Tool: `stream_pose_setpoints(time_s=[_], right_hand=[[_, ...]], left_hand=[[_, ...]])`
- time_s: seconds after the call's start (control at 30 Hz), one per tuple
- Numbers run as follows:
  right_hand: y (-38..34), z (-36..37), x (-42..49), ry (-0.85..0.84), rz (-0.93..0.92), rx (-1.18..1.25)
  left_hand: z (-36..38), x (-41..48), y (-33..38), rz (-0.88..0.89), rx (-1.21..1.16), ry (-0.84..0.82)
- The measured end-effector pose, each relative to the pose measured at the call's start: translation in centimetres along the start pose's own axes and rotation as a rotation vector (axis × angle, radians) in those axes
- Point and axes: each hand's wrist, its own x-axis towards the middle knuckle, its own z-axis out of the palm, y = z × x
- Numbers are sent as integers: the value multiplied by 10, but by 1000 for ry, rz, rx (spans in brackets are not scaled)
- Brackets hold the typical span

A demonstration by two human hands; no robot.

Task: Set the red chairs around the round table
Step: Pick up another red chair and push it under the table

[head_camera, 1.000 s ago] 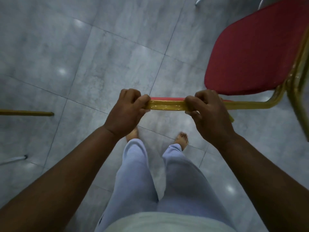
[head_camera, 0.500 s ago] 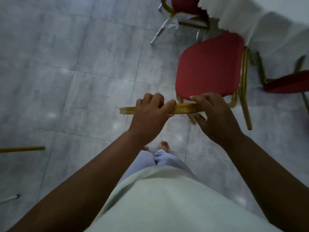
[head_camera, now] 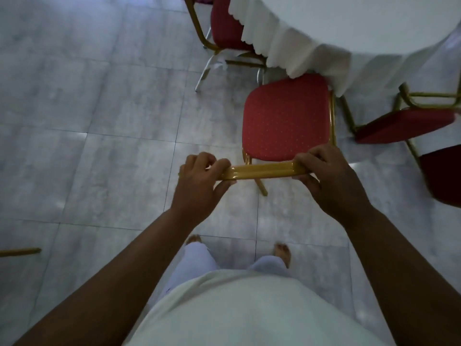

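Grip: your left hand and right hand are both closed around the gold top rail of the red chair | Chair: its seat's far edge sits just under the white tablecloth of the round table | Around: two more red chairs flank it on the grey tiled floor

Tablecloth over red chair front edge.

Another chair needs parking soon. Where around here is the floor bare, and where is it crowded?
Bare: the grey tiled floor left of the held red gold-framed chair, gripped by left hand and right hand. Crowded: along the white-clothed round table, with chairs at either side.
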Motion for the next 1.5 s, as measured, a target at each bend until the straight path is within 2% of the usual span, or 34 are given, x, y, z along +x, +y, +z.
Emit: stream_pose_setpoints(time_s=[0.13, 0.27, 0.37, 0.6, 0.73, 0.87, 1.1, 1.3, 1.4, 1.5], right_hand=[[66, -27, -39, 25, 34, 33], [130, -59, -77, 17, 52, 27], [160, -80, -100, 16, 25, -27], [234, -102, -143, 36, 41, -106], [274, -103, -169, 13, 86, -137], [304, -100, -193, 37, 153, -134], [330, -103, -206, 73, 162, -90], [312, -86, -220, 173, 244, -29], [304, -78, -237, 181, 221, -19], [293, -70, -252, 58, 273, -3]], left_hand=[[19, -1, 24, -10, -26, 9], [53, 11, 93, 2, -43, 108], [78, 25, 147, 23, -16, 114], [115, 61, 236, 149, 90, -66], [132, 67, 237, 11, 173, -101], [150, 76, 264, 38, 84, -143], [170, 74, 287, 33, 96, -106], [173, 51, 295, -5, 97, -62], [177, 37, 307, 55, 87, -130], [183, 25, 321, 48, 150, -225]])
